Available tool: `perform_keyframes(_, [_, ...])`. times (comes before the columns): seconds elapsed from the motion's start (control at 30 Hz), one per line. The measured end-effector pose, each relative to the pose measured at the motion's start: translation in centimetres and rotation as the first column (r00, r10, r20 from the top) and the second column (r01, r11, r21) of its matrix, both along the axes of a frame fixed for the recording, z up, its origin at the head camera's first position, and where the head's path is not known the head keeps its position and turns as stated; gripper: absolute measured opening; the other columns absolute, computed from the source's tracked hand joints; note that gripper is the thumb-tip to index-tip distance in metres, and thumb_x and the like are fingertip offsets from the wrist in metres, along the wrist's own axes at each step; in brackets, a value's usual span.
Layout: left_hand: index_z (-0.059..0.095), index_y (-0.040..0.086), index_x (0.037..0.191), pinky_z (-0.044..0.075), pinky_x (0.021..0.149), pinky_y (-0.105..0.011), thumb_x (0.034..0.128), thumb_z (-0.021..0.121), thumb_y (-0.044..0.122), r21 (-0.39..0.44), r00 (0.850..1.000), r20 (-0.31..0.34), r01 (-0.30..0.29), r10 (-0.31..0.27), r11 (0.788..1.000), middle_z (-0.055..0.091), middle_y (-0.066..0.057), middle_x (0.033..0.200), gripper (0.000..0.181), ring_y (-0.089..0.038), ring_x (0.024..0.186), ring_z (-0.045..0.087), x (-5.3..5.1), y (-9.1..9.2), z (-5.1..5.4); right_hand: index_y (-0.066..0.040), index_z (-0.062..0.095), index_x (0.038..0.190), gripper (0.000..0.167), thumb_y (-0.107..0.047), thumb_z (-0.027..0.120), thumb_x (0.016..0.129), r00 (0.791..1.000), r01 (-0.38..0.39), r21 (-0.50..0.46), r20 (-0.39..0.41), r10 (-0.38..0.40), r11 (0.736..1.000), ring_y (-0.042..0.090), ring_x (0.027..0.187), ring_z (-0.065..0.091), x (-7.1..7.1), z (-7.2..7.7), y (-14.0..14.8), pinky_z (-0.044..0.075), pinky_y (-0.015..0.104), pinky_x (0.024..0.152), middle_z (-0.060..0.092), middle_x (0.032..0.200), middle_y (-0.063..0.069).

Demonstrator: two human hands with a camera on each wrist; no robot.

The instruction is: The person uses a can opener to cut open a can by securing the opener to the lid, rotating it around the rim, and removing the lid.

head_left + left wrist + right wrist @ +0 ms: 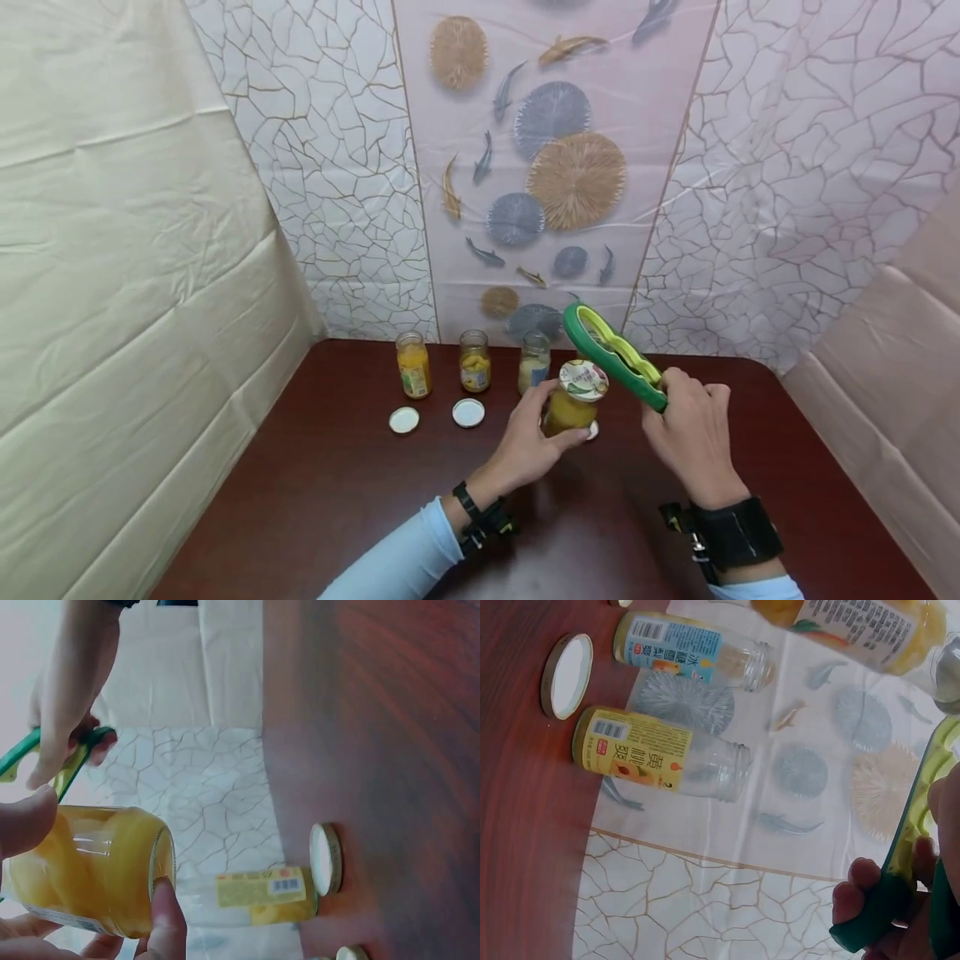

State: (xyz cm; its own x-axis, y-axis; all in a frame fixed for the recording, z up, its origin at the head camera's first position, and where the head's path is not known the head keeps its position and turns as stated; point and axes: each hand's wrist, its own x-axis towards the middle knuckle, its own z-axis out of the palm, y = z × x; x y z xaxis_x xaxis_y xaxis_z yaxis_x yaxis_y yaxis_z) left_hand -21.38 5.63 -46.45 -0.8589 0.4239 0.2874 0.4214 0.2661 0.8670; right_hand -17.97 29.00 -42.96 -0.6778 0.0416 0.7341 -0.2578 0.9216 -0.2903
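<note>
My left hand (525, 443) grips a glass jar (567, 414) of yellow fruit pieces above the table. Its patterned lid (583, 380) is on, and the jar tilts slightly. In the left wrist view the thumb and fingers wrap the jar's glass side (112, 847). To the right, my right hand (692, 429) holds a green jar opener (630, 375) with a lighter green inner edge by its handle end. The opener's far end reaches up left, above and behind the lid; whether it touches the lid is unclear. Fingers curl round the green handle (885, 911) in the right wrist view.
Lidless jars stand along the table's back edge: an orange-filled jar (414, 371), a jar of yellow pieces (475, 367) and a pale-filled jar (533, 367). Before them lie white-faced lids (404, 420), another lid (468, 412) and a partly hidden lid (593, 430). A patterned cloth (360, 208) hangs behind.
</note>
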Motion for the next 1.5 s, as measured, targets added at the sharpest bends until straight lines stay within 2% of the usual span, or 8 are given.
perform_keyframes(0.23, [0.048,0.023,0.158,0.048,0.087,-0.032,0.098,0.079,0.04,-0.069,1.0,-0.022,-0.008,0.006,0.998,0.059,-0.003,0.138,0.07,-0.016,0.11,0.054,-1.1,-0.9,0.5,-0.011,0.043,0.075,0.026,0.009,0.06,0.083,0.999,-0.023,0.07,-0.028,0.025,0.997,0.02,0.057,0.029,0.4,0.2,-0.4,0.019,0.04,0.078,0.034,0.061,0.002])
perform_keyframes(0.47, [0.049,0.022,0.158,0.05,0.096,-0.035,0.0981,0.079,0.04,-0.126,1.0,-0.022,0.016,-0.019,0.992,0.058,-0.005,0.146,0.069,-0.019,0.118,0.055,-1.7,-1.4,1.6,-0.002,0.053,0.083,0.019,0.002,0.07,0.091,0.996,0.004,0.149,-0.089,0.009,0.989,0.029,0.063,0.043,0.8,0.7,-1.1,0.024,0.042,0.075,0.046,0.068,0.01])
perform_keyframes(0.6, [0.05,0.027,0.156,0.052,0.104,-0.04,0.0971,0.081,0.036,-0.117,0.999,-0.013,0.042,-0.044,0.992,0.056,-0.006,0.149,0.067,-0.022,0.128,0.056,-1.8,-1.6,2.0,0.003,0.059,0.092,0.015,-0.004,0.072,0.095,0.992,0.013,0.209,-0.123,0.013,0.978,0.038,0.075,0.055,1.2,0.8,-1.7,0.029,0.045,0.075,0.066,0.088,0.022])
perform_keyframes(0.7, [0.049,0.031,0.156,0.051,0.113,-0.05,0.096,0.083,0.035,-0.092,0.998,0.002,0.062,-0.062,0.994,0.054,-0.006,0.154,0.068,-0.026,0.14,0.052,-2.0,-1.7,2.0,0.005,0.06,0.096,0.015,-0.005,0.07,0.097,0.993,0.025,0.231,-0.117,0.002,0.973,0.042,0.088,0.061,1.3,0.8,-2.0,0.033,0.047,0.077,0.073,0.106,0.025])
perform_keyframes(0.8, [0.046,0.035,0.158,0.049,0.117,-0.055,0.0955,0.083,0.033,-0.084,0.998,0.004,0.069,-0.069,0.994,0.051,-0.005,0.158,0.073,-0.028,0.146,0.049,-2.2,-1.8,2.0,0.004,0.059,0.096,0.015,-0.007,0.068,0.099,0.995,0.041,0.24,-0.098,-0.018,0.97,0.042,0.092,0.06,1.2,0.9,-2.1,0.032,0.047,0.078,0.072,0.11,0.025])
perform_keyframes(1.07, [0.047,0.032,0.156,0.05,0.117,-0.057,0.0953,0.084,0.027,-0.051,0.995,0.006,0.098,-0.098,0.994,0.055,-0.005,0.155,0.071,-0.024,0.143,0.057,-2.4,-1.9,1.7,0.005,0.06,0.094,0.015,-0.005,0.069,0.097,0.994,0.037,0.266,-0.106,-0.009,0.963,0.043,0.096,0.063,1.3,1.2,-2.3,0.033,0.048,0.08,0.074,0.117,0.028])
perform_keyframes(1.33, [0.05,0.029,0.153,0.052,0.115,-0.047,0.0943,0.085,0.03,-0.085,0.997,0.002,0.081,-0.081,0.993,0.047,-0.006,0.16,0.068,-0.024,0.143,0.057,-2.0,-1.8,1.2,0.006,0.061,0.097,0.014,0.002,0.069,0.087,0.999,0.033,0.286,-0.042,-0.022,0.958,0.044,0.102,0.063,2.0,1.1,-2.6,0.039,0.053,0.089,0.073,0.124,0.03])
perform_keyframes(1.5, [0.046,0.028,0.158,0.052,0.116,-0.052,0.0945,0.085,0.028,-0.071,0.997,-0.014,0.081,-0.082,0.994,0.038,-0.005,0.167,0.074,-0.026,0.146,0.055,-2.4,-1.7,1.3,0.006,0.06,0.096,0.016,0.0,0.074,0.088,0.998,0.047,0.289,-0.049,-0.034,0.956,0.044,0.101,0.061,1.8,1.2,-2.4,0.041,0.056,0.091,0.074,0.115,0.029])
